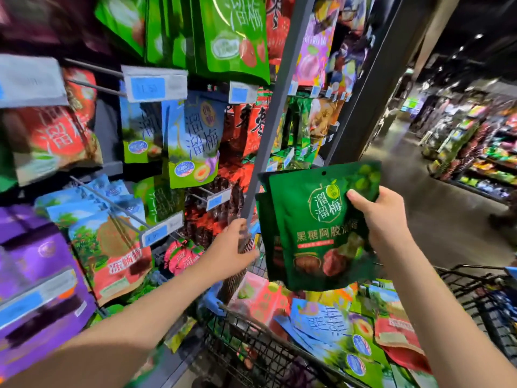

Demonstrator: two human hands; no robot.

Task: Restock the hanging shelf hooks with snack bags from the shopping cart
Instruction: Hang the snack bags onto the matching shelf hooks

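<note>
My right hand (383, 217) grips a small stack of dark green snack bags (316, 228) by their right edge, upright, above the shopping cart (251, 340). A hang hole shows at the top of the front bag. My left hand (236, 253) reaches toward the shelf and curls round a dark textured item at the foot of the grey upright post (268, 130); what that item is, I cannot tell. Metal hooks (112, 211) with price tags stick out from the shelf at left. Loose blue, red and green snack bags (330, 323) lie in the cart.
Hanging bags crowd the shelf: green ones (232, 37) at top, blue ones (193, 141) in the middle, purple ones (36, 275) at lower left, red ones (251, 127) behind the post. An aisle with further shelves (475, 152) runs off to the right.
</note>
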